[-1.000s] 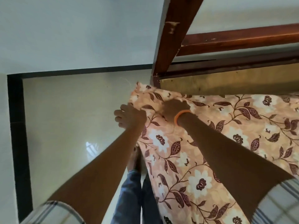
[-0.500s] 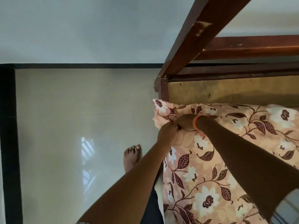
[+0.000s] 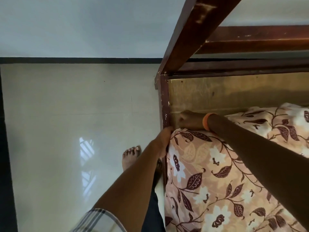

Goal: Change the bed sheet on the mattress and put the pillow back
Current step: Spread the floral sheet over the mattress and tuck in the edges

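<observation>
A home bedroom: a dark wooden bed frame (image 3: 189, 47) holds a mattress under a floral bed sheet (image 3: 209, 173), beside a glossy tiled floor (image 3: 66, 123) and plain wall (image 3: 83, 25).

You get soft daylight, moderately bright; window glare on glossy floor (image 3: 87, 158); right forearm (image 3: 260, 154) in shadow; wide-angle bending at edges; slight softness overall.
</observation>
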`<state>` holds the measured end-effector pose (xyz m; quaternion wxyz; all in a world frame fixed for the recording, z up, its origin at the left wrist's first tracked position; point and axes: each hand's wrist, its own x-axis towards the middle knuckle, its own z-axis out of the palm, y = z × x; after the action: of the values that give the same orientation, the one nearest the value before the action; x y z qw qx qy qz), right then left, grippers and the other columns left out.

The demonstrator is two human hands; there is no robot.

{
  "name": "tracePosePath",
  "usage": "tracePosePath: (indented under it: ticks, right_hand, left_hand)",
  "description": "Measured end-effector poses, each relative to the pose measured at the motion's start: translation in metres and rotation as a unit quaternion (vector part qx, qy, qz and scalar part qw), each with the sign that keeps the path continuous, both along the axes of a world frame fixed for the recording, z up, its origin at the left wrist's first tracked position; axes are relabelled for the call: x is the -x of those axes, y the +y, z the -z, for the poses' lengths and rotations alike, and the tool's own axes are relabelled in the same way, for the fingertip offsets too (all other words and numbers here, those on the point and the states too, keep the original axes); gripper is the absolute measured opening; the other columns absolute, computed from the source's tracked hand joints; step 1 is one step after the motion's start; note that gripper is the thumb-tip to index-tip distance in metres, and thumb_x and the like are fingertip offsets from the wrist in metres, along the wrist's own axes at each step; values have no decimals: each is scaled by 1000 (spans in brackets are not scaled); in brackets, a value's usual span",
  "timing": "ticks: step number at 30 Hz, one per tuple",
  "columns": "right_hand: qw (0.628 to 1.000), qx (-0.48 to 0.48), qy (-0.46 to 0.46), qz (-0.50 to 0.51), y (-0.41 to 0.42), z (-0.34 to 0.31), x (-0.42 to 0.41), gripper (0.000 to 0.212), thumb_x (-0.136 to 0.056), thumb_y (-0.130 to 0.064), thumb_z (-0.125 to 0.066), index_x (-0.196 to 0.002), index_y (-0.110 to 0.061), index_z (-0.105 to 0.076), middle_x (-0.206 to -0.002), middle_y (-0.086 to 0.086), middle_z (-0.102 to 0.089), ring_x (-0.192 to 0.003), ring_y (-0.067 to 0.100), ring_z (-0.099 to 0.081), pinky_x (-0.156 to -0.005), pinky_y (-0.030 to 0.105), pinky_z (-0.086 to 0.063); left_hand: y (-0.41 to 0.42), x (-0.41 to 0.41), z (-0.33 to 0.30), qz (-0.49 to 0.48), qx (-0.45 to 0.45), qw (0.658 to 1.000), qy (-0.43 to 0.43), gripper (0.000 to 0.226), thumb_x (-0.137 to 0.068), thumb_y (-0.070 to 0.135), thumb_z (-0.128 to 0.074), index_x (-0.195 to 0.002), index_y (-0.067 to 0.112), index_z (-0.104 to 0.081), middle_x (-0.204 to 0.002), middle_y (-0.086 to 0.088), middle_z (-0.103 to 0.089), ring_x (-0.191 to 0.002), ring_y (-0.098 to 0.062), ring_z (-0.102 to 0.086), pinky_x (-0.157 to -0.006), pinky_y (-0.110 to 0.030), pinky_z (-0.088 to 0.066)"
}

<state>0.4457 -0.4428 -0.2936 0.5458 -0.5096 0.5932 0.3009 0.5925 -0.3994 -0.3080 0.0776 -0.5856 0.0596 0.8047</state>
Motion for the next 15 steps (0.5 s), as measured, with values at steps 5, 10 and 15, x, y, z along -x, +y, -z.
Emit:
tracePosePath:
  ticks: [5, 10, 15]
  right_hand:
    - [999, 4, -28, -18, -26, -39, -29, 37, -106, -14, -31, -138, 2, -42, -137, 18, -44, -124, 33, -43, -88, 27, -33]
    - [997, 11, 3, -78, -10, 35, -27, 32, -98, -34, -45, -120, -14, -58, -131, 11, -56, -100, 28, -54, -88, 34, -39]
    - [989, 132, 64, 6, -7, 44, -27, 30, -93, -27, -59, -109, -2, -65, -110, 20, -65, -100, 35, -61, -79, 33, -43]
  left_hand:
    - [-20, -15, 10, 266, 317, 890, -189, 20, -92, 22, -58, -95, 8, -72, -97, -11, -72, -88, -27, -69, -76, -31, -56]
    - [-20, -22, 5, 178, 366, 901, -149, 21, -91, 30, -65, -86, 14, -77, -85, -8, -75, -83, -26, -71, -80, -36, -58]
    - [14, -9, 11, 56, 232, 967, -95, 41, -79, 63, -50, -97, 37, -75, -102, 0, -75, -99, -24, -69, -95, -46, -52]
